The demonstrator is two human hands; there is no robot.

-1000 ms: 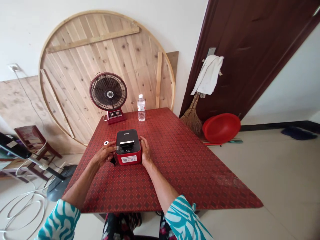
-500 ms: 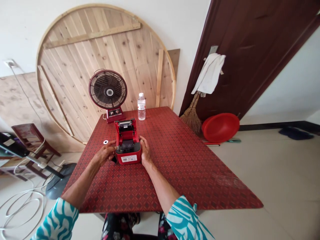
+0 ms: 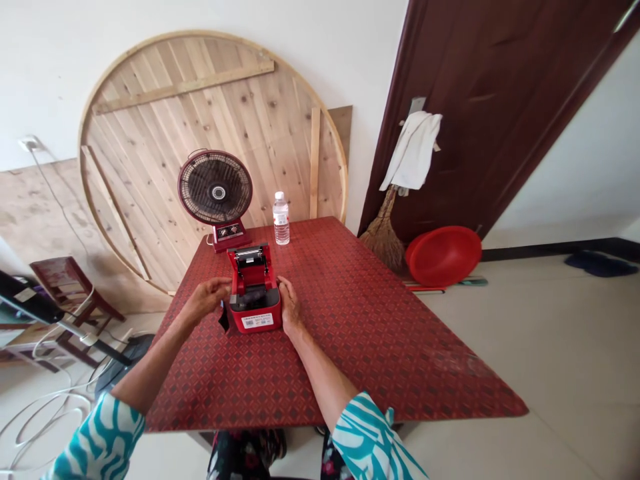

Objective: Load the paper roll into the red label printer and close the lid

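A red label printer (image 3: 256, 319) with a black top rim stands on the patterned red table (image 3: 350, 347), its lid (image 3: 251, 261) raised. Inside it lies a dark roll (image 3: 255, 296). My right hand (image 3: 290, 307) presses flat against the printer's right side, fingers curled along it, steadying it. Beside the printer's left wall, my left hand (image 3: 205, 300) has its thumb and fingers pinched together. A black strip (image 3: 223, 317) hangs just below those fingertips, its upper end at the pinch.
Behind the printer stand a dark red fan (image 3: 218, 190) and a water bottle (image 3: 281, 220). A round wooden tabletop (image 3: 280, 100) leans on the wall. On the right are a broom (image 3: 384, 233), a red basin (image 3: 445, 255) and a door (image 3: 480, 100) with a white cloth (image 3: 413, 150).
My left hand has drawn slightly up and left, and the black strip shows more fully below it. A small white roll near that hand is now hidden. The right hand stays on the printer.
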